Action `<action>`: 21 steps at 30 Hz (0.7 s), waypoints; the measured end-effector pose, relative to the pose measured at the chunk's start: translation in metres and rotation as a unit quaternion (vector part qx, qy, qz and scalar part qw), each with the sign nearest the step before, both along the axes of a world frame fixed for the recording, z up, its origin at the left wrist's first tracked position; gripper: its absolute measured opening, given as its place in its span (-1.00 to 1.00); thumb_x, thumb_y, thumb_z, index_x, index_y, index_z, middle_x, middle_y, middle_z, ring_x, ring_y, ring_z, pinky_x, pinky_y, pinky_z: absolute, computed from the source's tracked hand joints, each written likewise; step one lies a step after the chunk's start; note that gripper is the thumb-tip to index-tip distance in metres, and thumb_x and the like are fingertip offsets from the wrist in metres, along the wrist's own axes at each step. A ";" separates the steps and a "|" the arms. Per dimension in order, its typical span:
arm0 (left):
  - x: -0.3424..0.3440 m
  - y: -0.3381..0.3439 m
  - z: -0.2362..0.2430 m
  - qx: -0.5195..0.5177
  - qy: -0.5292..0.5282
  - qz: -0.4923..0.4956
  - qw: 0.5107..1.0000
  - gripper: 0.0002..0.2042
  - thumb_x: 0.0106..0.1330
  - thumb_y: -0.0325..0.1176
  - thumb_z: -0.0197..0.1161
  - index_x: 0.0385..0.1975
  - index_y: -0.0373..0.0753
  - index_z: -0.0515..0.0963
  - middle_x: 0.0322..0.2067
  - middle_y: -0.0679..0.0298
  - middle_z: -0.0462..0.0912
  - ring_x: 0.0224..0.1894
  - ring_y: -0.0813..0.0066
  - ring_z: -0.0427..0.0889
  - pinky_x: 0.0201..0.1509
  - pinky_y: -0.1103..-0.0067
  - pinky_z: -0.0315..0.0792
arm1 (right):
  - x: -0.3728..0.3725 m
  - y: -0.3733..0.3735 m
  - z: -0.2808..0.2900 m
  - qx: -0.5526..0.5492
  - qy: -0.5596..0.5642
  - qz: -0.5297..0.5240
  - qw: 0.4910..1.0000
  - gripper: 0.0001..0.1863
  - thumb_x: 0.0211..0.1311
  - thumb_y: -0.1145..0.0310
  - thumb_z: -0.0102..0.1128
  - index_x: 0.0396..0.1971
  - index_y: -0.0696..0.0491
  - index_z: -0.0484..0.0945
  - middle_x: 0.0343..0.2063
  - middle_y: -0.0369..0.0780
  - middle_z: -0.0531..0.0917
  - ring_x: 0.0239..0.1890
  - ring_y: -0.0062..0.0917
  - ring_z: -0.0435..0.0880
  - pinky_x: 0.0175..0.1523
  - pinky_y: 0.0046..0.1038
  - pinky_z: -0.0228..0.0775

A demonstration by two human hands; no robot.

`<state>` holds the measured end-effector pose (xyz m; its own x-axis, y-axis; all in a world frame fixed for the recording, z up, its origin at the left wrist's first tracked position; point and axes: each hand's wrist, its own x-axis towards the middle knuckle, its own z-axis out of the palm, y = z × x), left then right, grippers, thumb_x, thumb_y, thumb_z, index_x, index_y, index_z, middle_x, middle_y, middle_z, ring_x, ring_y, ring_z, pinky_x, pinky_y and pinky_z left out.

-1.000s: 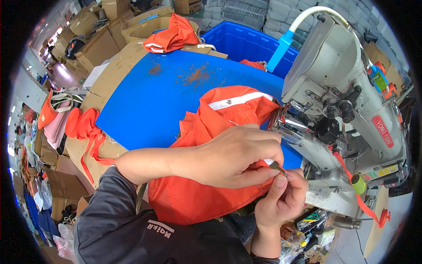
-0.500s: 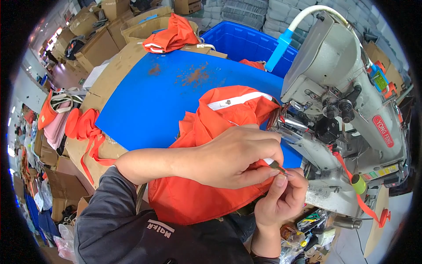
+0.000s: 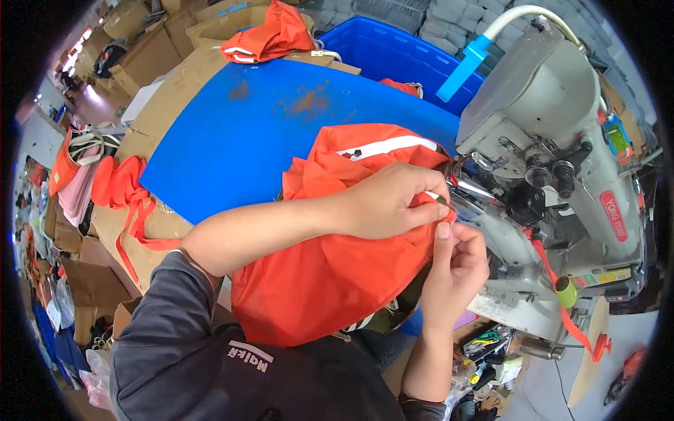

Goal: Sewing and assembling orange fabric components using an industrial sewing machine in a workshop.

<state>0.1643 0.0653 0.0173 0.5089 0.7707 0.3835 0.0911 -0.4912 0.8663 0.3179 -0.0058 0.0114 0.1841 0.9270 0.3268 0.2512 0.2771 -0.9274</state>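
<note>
Nothing has shifted: both hands, left (image 3: 390, 203) and right (image 3: 456, 263), stay pinched on the orange garment (image 3: 330, 274) edge, sewing machine (image 3: 547, 175) just beyond.

A blue table top (image 3: 246, 133) carries the bunched orange garment (image 3: 337, 259) toward 5 o'clock, the grey sewing machine (image 3: 554, 154) at 3, another orange bundle (image 3: 270, 31) at 12.

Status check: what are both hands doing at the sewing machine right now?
Left hand and right hand pinch the orange garment edge by the sewing machine. Garment bunched on the blue table. Nothing between hands and machine.
</note>
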 end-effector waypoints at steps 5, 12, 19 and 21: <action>0.003 0.023 -0.020 -0.107 -0.030 -0.027 0.993 -0.84 0.37 -0.37 0.19 -0.28 -0.37 0.54 -0.40 0.33 0.58 -0.30 0.71 0.47 -0.24 0.63 0.37 | 0.001 0.022 -0.010 -0.048 0.047 0.002 0.998 -0.85 0.36 0.41 0.20 -0.38 0.15 0.51 -0.61 -0.49 0.45 -0.58 -0.89 0.26 -0.49 -0.75 0.04; 0.014 0.044 -0.014 -0.220 0.012 0.018 0.975 -0.79 0.30 -0.33 0.20 -0.42 -0.40 0.56 -0.62 0.30 0.46 -0.54 0.65 0.40 -0.48 0.56 0.27 | 0.003 0.045 -0.022 -0.033 0.087 -0.032 0.995 -0.83 0.37 0.39 0.19 -0.39 0.17 0.56 -0.60 -0.48 0.48 -0.55 -0.90 0.28 -0.44 -0.77 0.06; 0.015 0.053 -0.002 -0.227 0.100 0.033 0.968 -0.75 0.26 -0.31 0.20 -0.49 -0.43 0.55 -0.72 0.25 0.40 -0.64 0.59 0.39 -0.57 0.49 0.23 | 0.001 0.050 -0.023 -0.029 0.115 -0.052 0.992 -0.81 0.35 0.39 0.21 -0.39 0.21 0.59 -0.62 -0.46 0.52 -0.57 -0.89 0.29 -0.44 -0.77 0.06; 0.014 0.056 0.002 -0.209 0.137 0.044 0.967 -0.73 0.26 -0.30 0.21 -0.50 -0.43 0.54 -0.72 0.23 0.40 -0.65 0.55 0.39 -0.57 0.47 0.24 | 0.002 0.051 -0.021 -0.037 0.115 -0.052 0.991 -0.82 0.35 0.40 0.20 -0.39 0.22 0.59 -0.63 -0.46 0.52 -0.57 -0.90 0.28 -0.44 -0.77 0.06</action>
